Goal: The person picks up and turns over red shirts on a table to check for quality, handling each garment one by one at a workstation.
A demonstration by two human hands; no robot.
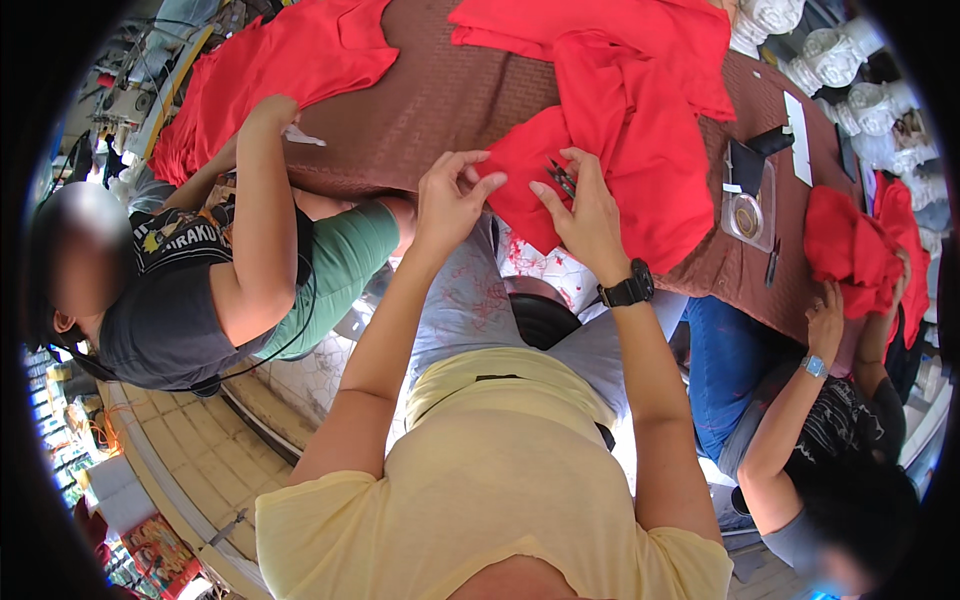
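Across the upper middle of the frame, a counter point(440, 100) covered in brown textured cloth is carrying heaps of red fabric. At its near edge the left hand point(448, 200) is pinching the border of a red garment point(620, 150) between thumb and fingers, while the right hand point(585, 205) is pressing on the same garment, gripping small dark snips point(561, 178). A black watch point(627, 290) is sitting on the right wrist. At upper left, another red pile point(270, 70) is lying under a co-worker's arm point(262, 200). At right, a second co-worker's hand point(825, 320) is touching a red bundle point(850, 245). Below the counter, pale cracked flooring point(535, 265) is showing red threads.
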